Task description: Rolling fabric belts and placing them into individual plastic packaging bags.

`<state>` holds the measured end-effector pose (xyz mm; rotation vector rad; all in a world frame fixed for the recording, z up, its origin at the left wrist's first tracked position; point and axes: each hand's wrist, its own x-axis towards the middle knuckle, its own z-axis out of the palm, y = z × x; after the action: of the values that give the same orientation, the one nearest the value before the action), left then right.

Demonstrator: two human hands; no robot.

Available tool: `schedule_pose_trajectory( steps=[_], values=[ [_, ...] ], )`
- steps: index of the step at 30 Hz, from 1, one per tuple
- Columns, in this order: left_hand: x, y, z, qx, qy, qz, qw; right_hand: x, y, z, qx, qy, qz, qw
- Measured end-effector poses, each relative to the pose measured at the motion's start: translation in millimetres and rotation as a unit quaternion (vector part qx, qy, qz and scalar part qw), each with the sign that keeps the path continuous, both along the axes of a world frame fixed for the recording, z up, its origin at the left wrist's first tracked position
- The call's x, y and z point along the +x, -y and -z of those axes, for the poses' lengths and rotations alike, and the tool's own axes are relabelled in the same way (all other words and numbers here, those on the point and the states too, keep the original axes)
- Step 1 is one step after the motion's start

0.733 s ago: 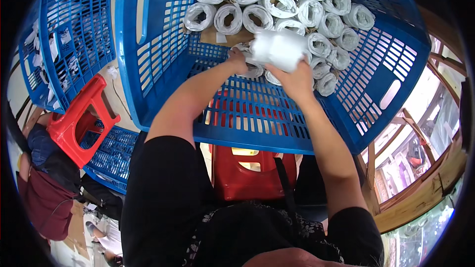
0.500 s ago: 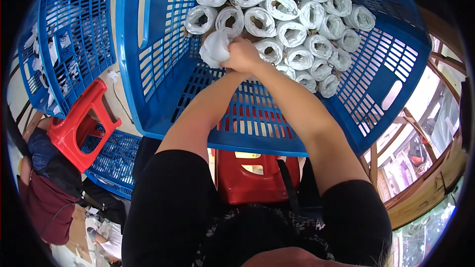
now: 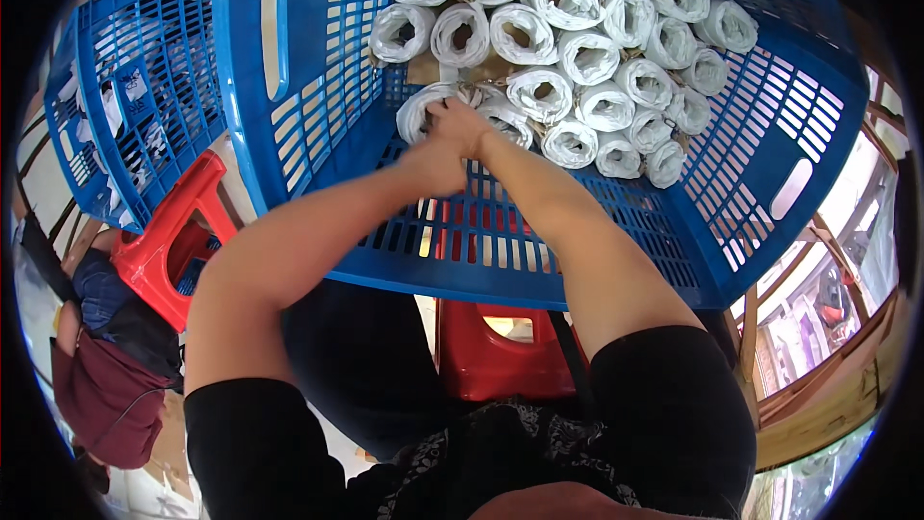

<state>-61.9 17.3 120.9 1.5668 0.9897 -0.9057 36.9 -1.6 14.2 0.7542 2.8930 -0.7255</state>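
A large blue plastic crate (image 3: pixel 452 294) lies tipped in front of me, its open side facing me. Rolls of white plastic film (image 3: pixel 590 58) are stacked inside, hollow ends outward. At the lower left of the stack, one white roll (image 3: pixel 414 116) sits end-on on the crate's slats. My right hand (image 3: pixel 460 125) is at this roll, fingers bent over its near rim and hollow end. Just below it, my left hand (image 3: pixel 435 169) is smeared by motion and its fingers are hidden; whether it holds anything does not show.
A red plastic stool (image 3: pixel 505 366) stands under the crate's near edge. At left are another blue crate (image 3: pixel 144 87) with white scraps, a second red stool (image 3: pixel 178 241) and a person in a maroon top (image 3: pixel 111 395). Wooden framing (image 3: pixel 818 385) runs along the right.
The white roll has gone from being bunched in my hands to sitting end-on at the lower left of the stack. My left hand has drawn back toward me, its elbow swinging out left.
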Motion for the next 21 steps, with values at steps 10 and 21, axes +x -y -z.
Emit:
schedule_pose_trajectory(
  steps=[10,21],
  values=[
    [-60,-38,57,0.001,-0.041,-0.39,0.92,-3,-5,-11,0.063,-0.005,0.005,0.998],
    [-83,-29,100,0.11,-0.068,-0.407,0.904,58,10,-33,-0.17,0.094,0.337,0.921]
  ],
)
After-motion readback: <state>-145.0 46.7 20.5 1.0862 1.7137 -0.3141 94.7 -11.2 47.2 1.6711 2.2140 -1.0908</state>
